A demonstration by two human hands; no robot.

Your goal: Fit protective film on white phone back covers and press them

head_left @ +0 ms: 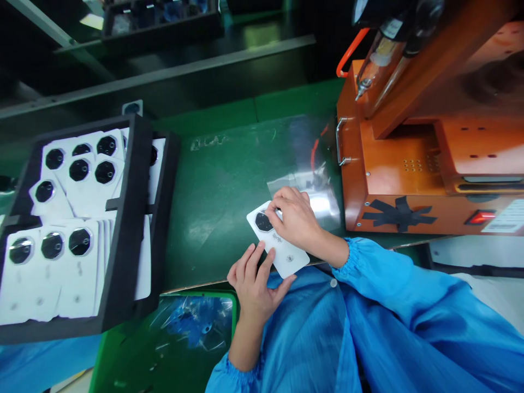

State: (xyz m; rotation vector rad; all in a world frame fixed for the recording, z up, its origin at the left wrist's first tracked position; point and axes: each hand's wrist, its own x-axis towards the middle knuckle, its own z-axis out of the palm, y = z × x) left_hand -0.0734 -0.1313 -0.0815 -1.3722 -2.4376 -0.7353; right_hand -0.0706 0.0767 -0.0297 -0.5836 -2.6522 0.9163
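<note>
A white phone back cover (291, 263) with a black octagonal camera area (263, 220) lies tilted at the front edge of the green work surface. My left hand (254, 281) steadies its lower left side, fingers spread along the edge and thumb by the bottom end. Over the upper right part, my right hand (298, 218) has thumb and forefinger pinched together at the rim of the octagon. What is between those fingertips is too small to make out. The hand hides part of the octagon and the cover's right edge.
A black foam tray (137, 164) holding several similar covers (79, 281) stands at left. On the right is an orange machine (354, 191) with a metal handle. Clear plastic film (327, 204) lies beside it. Below the table edge sits a green bin (135, 349) containing plastic film.
</note>
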